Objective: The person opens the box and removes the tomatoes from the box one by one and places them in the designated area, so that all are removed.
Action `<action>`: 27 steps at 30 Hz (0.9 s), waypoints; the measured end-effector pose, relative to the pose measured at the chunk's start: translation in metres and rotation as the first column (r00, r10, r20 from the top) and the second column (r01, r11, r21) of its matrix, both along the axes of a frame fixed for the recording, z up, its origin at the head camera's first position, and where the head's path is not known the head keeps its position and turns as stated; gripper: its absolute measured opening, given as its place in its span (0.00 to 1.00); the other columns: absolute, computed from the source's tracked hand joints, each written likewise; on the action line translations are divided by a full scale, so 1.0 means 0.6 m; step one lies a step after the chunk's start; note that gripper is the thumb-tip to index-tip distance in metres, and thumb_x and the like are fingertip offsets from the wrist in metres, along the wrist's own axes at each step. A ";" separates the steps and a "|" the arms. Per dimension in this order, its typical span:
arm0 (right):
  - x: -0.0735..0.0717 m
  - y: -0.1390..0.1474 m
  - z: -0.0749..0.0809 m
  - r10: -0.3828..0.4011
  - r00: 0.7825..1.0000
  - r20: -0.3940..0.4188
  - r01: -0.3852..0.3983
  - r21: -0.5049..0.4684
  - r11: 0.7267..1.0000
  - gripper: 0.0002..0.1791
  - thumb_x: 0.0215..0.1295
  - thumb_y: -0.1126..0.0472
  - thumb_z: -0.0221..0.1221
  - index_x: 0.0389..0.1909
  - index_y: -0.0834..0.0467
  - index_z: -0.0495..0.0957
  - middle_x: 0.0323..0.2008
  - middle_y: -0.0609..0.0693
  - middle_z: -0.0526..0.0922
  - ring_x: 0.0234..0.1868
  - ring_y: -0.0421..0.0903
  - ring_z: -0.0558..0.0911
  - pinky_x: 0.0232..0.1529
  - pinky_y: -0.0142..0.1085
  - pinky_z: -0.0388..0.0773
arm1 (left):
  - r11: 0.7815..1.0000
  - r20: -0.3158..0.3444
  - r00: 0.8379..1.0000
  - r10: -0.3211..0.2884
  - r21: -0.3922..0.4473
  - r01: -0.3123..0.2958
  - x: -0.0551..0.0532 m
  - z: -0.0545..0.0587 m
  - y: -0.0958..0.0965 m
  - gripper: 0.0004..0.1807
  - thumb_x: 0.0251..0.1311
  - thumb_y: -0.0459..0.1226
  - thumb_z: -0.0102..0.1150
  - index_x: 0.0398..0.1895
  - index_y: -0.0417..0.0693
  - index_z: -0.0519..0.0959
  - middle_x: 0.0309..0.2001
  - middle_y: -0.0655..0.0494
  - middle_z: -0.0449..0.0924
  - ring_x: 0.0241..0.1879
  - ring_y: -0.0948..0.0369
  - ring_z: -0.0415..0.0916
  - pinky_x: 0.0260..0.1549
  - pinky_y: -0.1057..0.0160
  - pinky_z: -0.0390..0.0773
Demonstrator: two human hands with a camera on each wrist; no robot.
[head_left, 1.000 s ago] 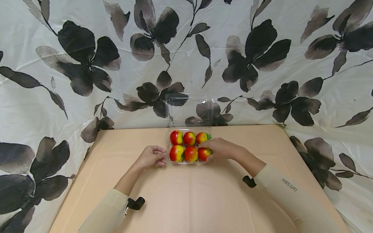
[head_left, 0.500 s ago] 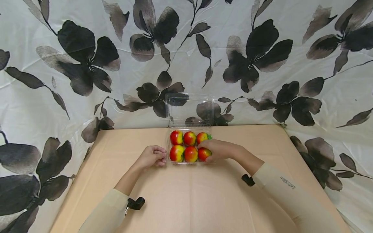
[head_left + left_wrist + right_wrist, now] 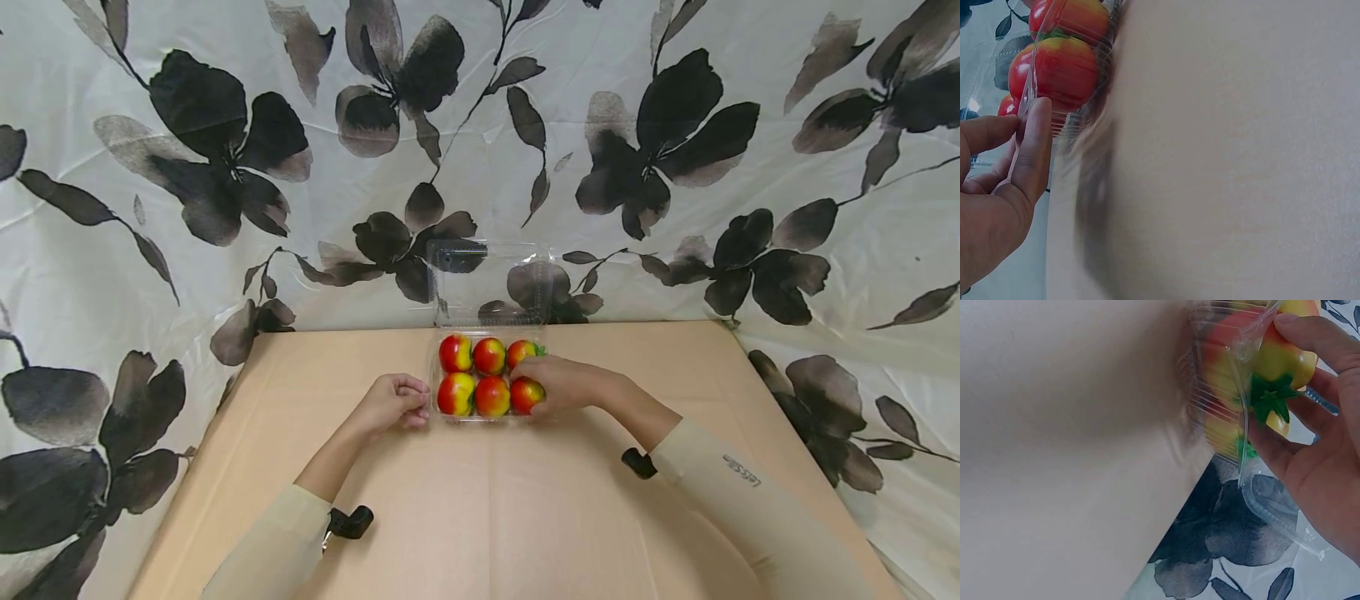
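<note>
Several red-and-yellow tomatoes sit in two rows in a clear plastic clamshell container. Its transparent lid stands raised at the back. My left hand pinches the container's left rim between thumb and fingers, as the left wrist view shows. On the other side, my right hand has its thumb and fingers round the front right tomato, which lies in its corner of the container. In the right wrist view that tomato's green leafy top faces the palm. Part of the back right tomato is hidden by the right hand.
A tan table lies under the container, which stands near its far edge. Behind and beside it hangs white cloth with dark flowers. Dark wrist devices show at the left cuff and the right cuff.
My right hand has edged slightly left, along with the front right tomato. The left hand keeps its place on the container's rim.
</note>
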State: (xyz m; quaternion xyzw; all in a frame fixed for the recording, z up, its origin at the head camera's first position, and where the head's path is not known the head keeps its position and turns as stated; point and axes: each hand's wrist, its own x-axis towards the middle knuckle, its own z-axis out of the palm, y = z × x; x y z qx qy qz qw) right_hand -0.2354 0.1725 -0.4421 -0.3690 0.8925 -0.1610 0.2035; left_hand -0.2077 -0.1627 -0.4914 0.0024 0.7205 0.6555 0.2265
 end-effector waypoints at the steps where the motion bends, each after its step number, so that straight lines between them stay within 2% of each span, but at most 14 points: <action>1: 0.000 0.000 0.001 0.000 1.000 -0.009 0.000 0.000 1.000 0.30 0.58 0.55 0.74 0.61 0.55 0.77 0.59 0.49 0.79 0.61 0.49 0.77 0.68 0.45 0.79 | 1.000 -0.003 1.000 -0.003 0.000 0.003 -0.001 0.000 0.000 0.10 0.70 0.23 0.57 0.49 0.23 0.73 0.29 0.48 0.82 0.27 0.60 0.83 0.30 0.62 0.91; 7: 0.004 0.006 0.011 0.015 0.996 -0.083 -0.019 -0.039 0.999 0.29 0.58 0.53 0.74 0.59 0.55 0.79 0.57 0.49 0.81 0.59 0.50 0.78 0.66 0.48 0.79 | 1.000 -0.001 1.000 -0.003 0.004 0.003 -0.001 0.002 0.001 0.10 0.70 0.23 0.56 0.50 0.22 0.72 0.30 0.46 0.82 0.27 0.61 0.82 0.30 0.63 0.91; 13: 0.010 0.018 0.014 -0.008 0.994 -0.110 -0.001 -0.079 0.997 0.27 0.58 0.53 0.70 0.60 0.51 0.79 0.60 0.48 0.80 0.61 0.51 0.76 0.65 0.50 0.77 | 1.000 -0.010 1.000 -0.008 0.000 0.008 0.000 0.002 0.001 0.11 0.70 0.23 0.56 0.50 0.21 0.72 0.30 0.46 0.82 0.26 0.61 0.82 0.30 0.61 0.91; 21: 0.017 0.030 0.016 -0.054 0.995 -0.081 0.038 -0.193 0.981 0.27 0.57 0.55 0.68 0.60 0.52 0.79 0.62 0.51 0.76 0.62 0.52 0.75 0.62 0.48 0.81 | 1.000 -0.011 1.000 -0.006 -0.002 0.006 0.000 -0.002 0.001 0.12 0.70 0.24 0.57 0.50 0.21 0.72 0.29 0.50 0.82 0.27 0.61 0.82 0.30 0.62 0.91; 27: 0.024 0.041 0.015 -0.120 0.992 -0.044 0.104 -0.269 0.958 0.27 0.57 0.56 0.69 0.61 0.49 0.79 0.63 0.51 0.73 0.62 0.51 0.76 0.62 0.47 0.83 | 1.000 -0.007 1.000 -0.004 0.004 0.004 0.001 -0.003 0.002 0.08 0.69 0.23 0.57 0.47 0.25 0.74 0.28 0.50 0.82 0.26 0.60 0.83 0.30 0.62 0.91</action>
